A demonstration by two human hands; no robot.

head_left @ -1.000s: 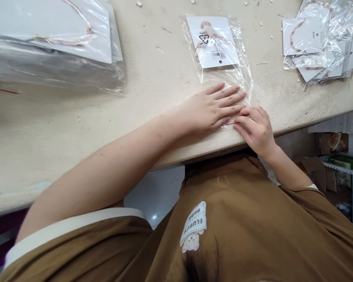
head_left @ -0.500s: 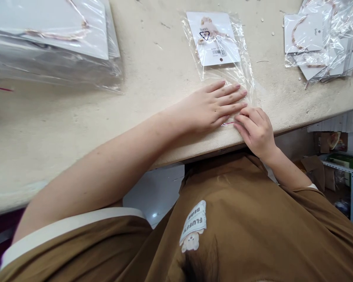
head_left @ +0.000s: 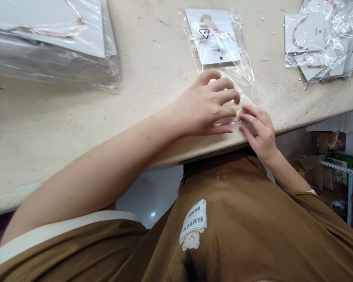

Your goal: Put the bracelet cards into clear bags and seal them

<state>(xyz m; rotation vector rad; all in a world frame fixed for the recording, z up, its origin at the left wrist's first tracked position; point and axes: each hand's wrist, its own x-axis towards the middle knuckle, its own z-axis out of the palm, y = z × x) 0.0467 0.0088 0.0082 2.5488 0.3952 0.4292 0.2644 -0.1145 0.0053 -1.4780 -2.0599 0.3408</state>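
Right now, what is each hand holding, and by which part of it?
The left hand holds the clear plastic bag at its lower end, fingers curled over it. The right hand touches that same end; whether it grips cannot be told.

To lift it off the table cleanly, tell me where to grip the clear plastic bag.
Pinch the bag's loose near end by the table edge, coming from your side, where the left hand and right hand are: the white card sits far up, leaving that plastic free to gather.
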